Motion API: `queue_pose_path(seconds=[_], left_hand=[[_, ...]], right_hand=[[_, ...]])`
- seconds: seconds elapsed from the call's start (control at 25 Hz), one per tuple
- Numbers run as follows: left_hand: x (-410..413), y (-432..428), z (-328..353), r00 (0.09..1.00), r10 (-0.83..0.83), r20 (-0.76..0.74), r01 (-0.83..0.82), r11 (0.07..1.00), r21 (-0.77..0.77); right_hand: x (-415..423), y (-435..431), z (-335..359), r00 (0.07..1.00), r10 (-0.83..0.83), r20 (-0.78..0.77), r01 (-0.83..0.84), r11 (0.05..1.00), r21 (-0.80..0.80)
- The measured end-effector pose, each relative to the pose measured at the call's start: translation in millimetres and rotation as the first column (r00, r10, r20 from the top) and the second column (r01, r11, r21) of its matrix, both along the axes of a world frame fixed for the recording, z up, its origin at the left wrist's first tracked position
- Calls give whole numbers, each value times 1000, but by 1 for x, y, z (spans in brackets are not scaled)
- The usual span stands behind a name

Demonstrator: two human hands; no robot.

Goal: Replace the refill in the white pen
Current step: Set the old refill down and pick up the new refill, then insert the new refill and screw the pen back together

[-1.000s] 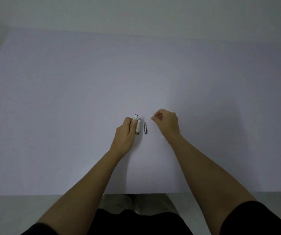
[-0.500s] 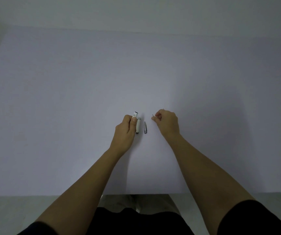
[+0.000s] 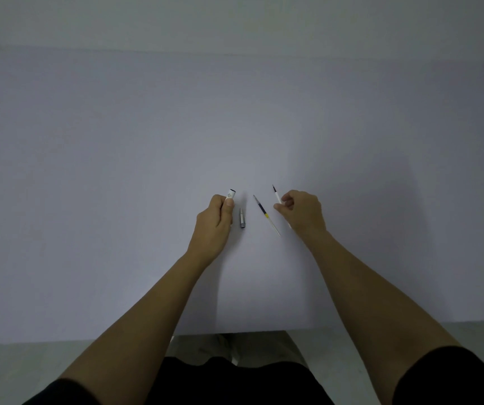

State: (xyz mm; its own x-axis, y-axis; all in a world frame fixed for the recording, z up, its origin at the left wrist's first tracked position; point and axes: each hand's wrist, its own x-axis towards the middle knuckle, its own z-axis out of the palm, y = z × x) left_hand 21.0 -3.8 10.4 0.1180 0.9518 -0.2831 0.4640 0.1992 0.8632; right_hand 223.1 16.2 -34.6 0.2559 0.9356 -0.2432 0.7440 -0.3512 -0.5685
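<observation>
My left hand (image 3: 214,220) is closed around the white pen barrel (image 3: 231,194), whose open end sticks up past my thumb. The grey metal pen tip (image 3: 242,218) lies on the table just right of that hand. A refill with a dark ink column and a yellow band (image 3: 265,213) lies slanted on the table between my hands. My right hand (image 3: 302,213) pinches a second, white refill (image 3: 276,195), its dark point aimed up and away from me; its lower end is hidden behind my fingers.
A pale lavender table (image 3: 118,171) fills the view, with its near edge (image 3: 88,342) close to my body. A grey wall rises behind the far edge. My dark sleeves and lap show at the bottom.
My right hand has moved right and now holds a white refill. Another refill that was hidden now lies on the table between my hands. My left hand has kept its grip on the barrel.
</observation>
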Motion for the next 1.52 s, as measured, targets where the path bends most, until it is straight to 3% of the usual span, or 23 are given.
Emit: queue_pose_path(seconds=[0.24, 0.36, 0.44, 0.52, 0.6, 0.72, 1.28, 1.44, 1.52], left_hand=[[3, -3, 1, 1000, 6, -10, -6, 1000, -7], [1, -4, 2, 1000, 0, -19, 0, 1000, -11], [0, -5, 4, 1000, -12, -17, 12, 1000, -19], [-2, -6, 5, 999, -36, -21, 36, 999, -16], [-3, -7, 5, 997, -62, -35, 62, 998, 6], [-3, -8, 5, 993, -98, -67, 101, 994, 40], [-3, -8, 12, 990, -131, -52, 136, 985, 102], [-4, -5, 18, 989, -141, -47, 147, 976, 160], [-4, -4, 19, 990, -130, -47, 136, 976, 171]], right_hand=[[-3, 0, 2, 995, -86, -53, 86, 996, -6], [-6, 6, 17, 948, -188, -258, 193, 981, -7], [-11, 10, 33, 831, -239, -503, 266, 964, -19], [-18, 10, 51, 645, -264, -717, 340, 940, -41], [-25, 6, 66, 493, -243, -835, 384, 922, -42], [-33, 0, 77, 402, -189, -896, 389, 921, -19], [-48, -6, 83, 447, -92, -890, 308, 950, 56], [-54, -12, 80, 567, -17, -823, 151, 985, 84], [-57, -14, 79, 553, -24, -833, 141, 988, 65]])
